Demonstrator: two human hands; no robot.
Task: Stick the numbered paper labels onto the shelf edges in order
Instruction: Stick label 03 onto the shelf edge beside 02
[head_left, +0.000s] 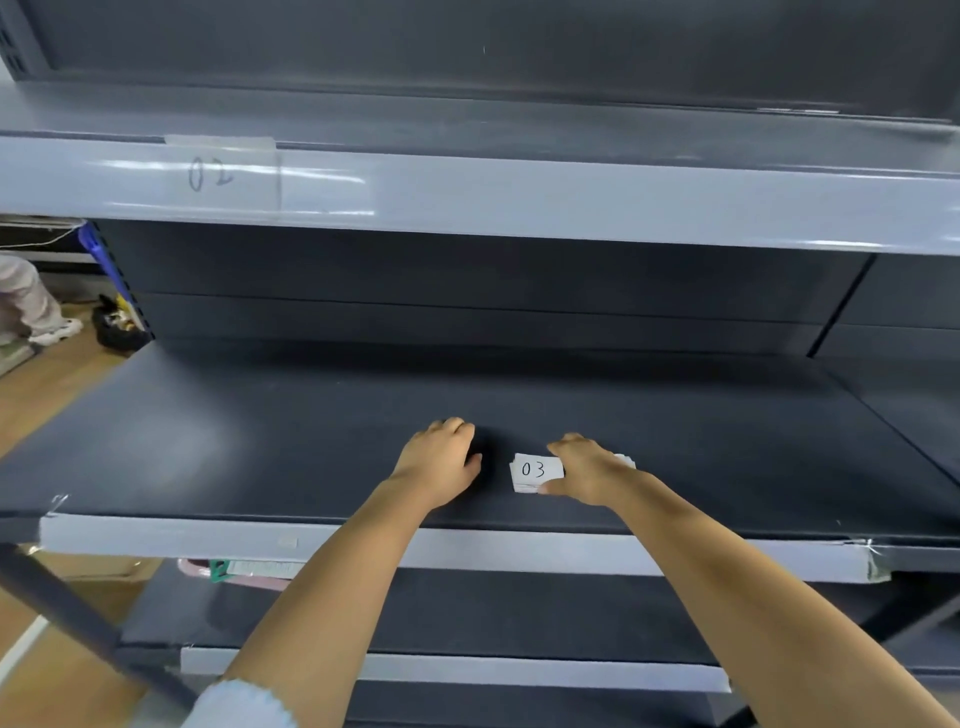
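Observation:
A small stack of white paper labels, with "03" on top, lies on the dark middle shelf. My right hand rests on the stack's right part, thumb at its front edge. My left hand lies palm down on the shelf just left of the stack, fingers curled; nothing shows in it. A label marked "02" is stuck under clear tape on the grey front edge of the upper shelf. The middle shelf's grey front edge carries no numbered label.
A lower shelf edge runs below my forearms. A pink and green item lies under the middle shelf. At the left, a wooden floor, a black bag and a person's leg and shoe.

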